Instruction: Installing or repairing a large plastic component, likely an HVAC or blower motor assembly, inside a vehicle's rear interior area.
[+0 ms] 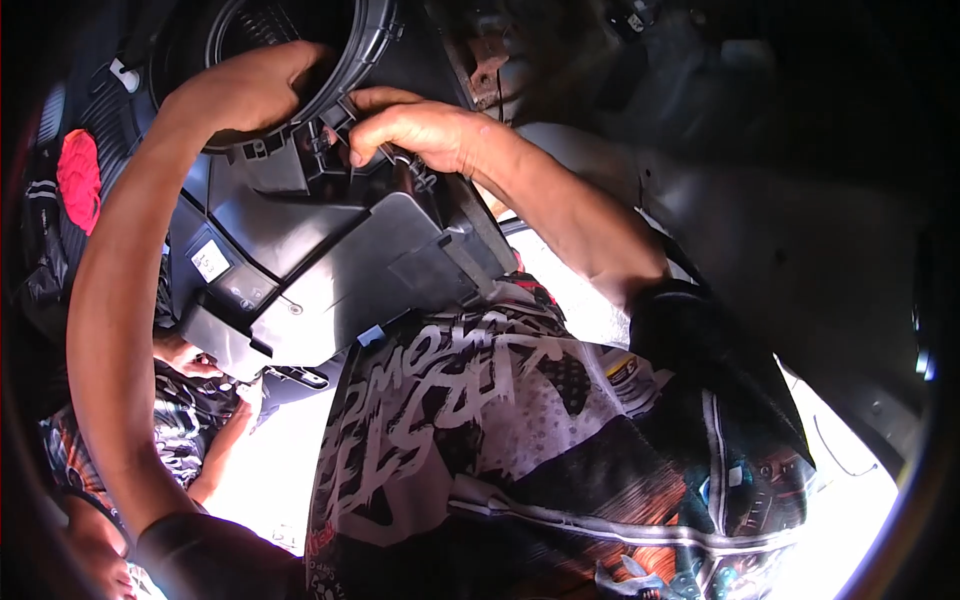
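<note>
A large black plastic housing (330,285) with a round, ribbed opening (375,50) at its top fills the upper middle of the view. My left hand (265,90) reaches over the opening's rim, its fingertips hidden inside the shadowed ring. On the right side of the rim, my right hand (420,130) is closed, thumb and forefinger gripping the housing beside a small clip-like bracket (325,140). A small white label (210,261) sits on the housing's left face.
At lower left, another person's hands (190,357) are at the housing's lower end. A red cloth-like item (79,180) hangs at far left. A rusty metal bracket (488,65) shows near the top, and a dark panel (780,230) spans the right side. Bright light comes from below.
</note>
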